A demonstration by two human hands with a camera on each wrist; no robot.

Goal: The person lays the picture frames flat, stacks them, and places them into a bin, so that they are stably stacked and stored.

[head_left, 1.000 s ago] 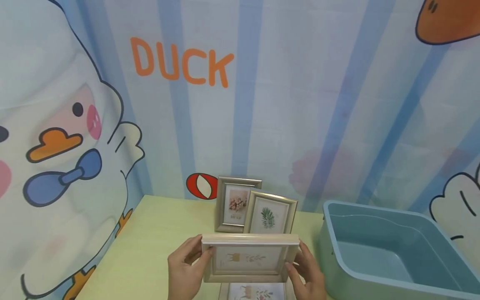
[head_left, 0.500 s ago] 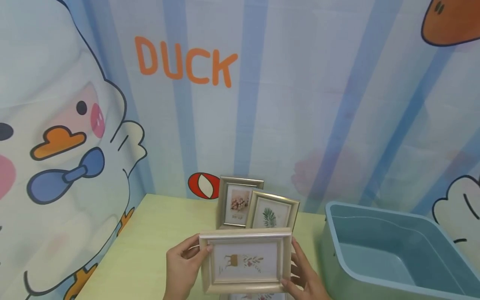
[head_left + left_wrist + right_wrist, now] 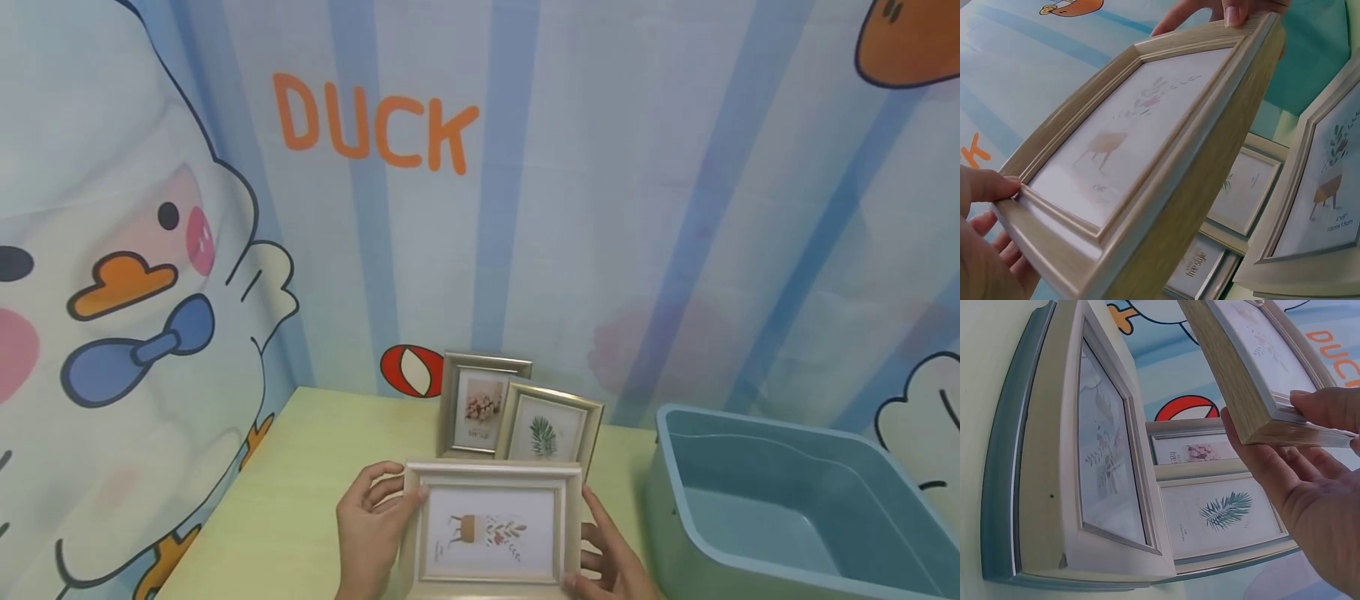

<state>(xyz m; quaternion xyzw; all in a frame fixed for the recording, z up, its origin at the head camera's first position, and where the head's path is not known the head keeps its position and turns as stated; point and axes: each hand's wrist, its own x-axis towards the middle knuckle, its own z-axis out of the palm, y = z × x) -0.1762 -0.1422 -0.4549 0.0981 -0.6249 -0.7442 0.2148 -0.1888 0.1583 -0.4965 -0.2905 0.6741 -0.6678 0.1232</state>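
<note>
The left hand [image 3: 371,529] and right hand [image 3: 617,560] each have a grip pinching opposite ends of a picture frame [image 3: 495,533], held above the desk [image 3: 281,492]. It looks stiff, fairly light, perhaps smooth; its clear front may be fragile, so the borders suit holding.

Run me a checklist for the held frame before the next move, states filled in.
1. Left hand gripping held frame: ok.
2. Right hand gripping its opposite side: ok.
3. Held frame's picture upright: not ok; the pot drawing lies sideways in the head view.
4. Held frame apart from front frame: ok, both wrist views show a gap.
5. Leaf frame and flower frame apart: cannot tell, they overlap in view.
</note>
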